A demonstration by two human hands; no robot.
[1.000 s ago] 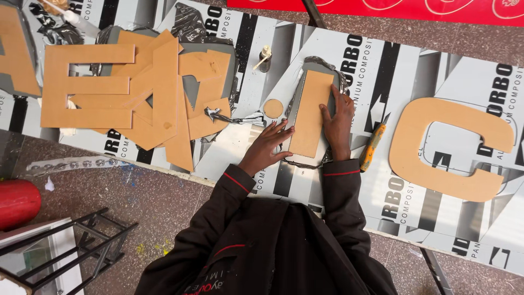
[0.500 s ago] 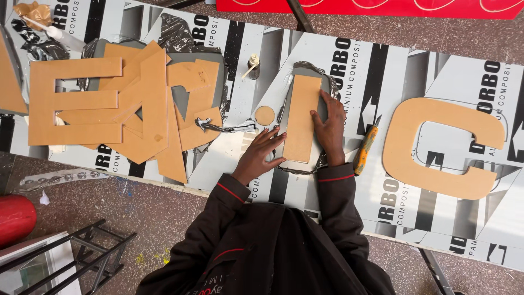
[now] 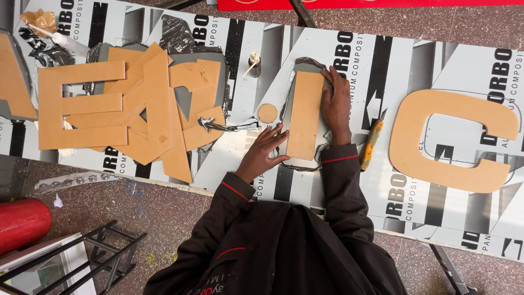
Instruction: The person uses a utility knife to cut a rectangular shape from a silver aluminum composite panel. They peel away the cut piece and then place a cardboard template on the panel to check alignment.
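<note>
A tan rectangular board piece (image 3: 305, 114) lies upright on a white, black-striped panel (image 3: 415, 71). My left hand (image 3: 266, 150) rests flat by its lower left edge, fingers spread and touching it. My right hand (image 3: 337, 104) presses along its right edge, fingers curled over the side near the top. A grey strip of peeled film (image 3: 312, 64) curls around the piece's top. A small tan disc (image 3: 267, 113) sits just left of the piece.
A yellow utility knife (image 3: 371, 143) lies right of my right wrist. A large tan letter C (image 3: 453, 139) lies further right. A heap of tan letter cut-outs (image 3: 125, 109) covers the left. A small glue bottle (image 3: 254, 63), a red cylinder (image 3: 22, 224) and a black metal frame (image 3: 82, 257) are around.
The view has shifted slightly. My left hand has slid down to the piece's lower left edge, and my right hand has moved up along the right edge.
</note>
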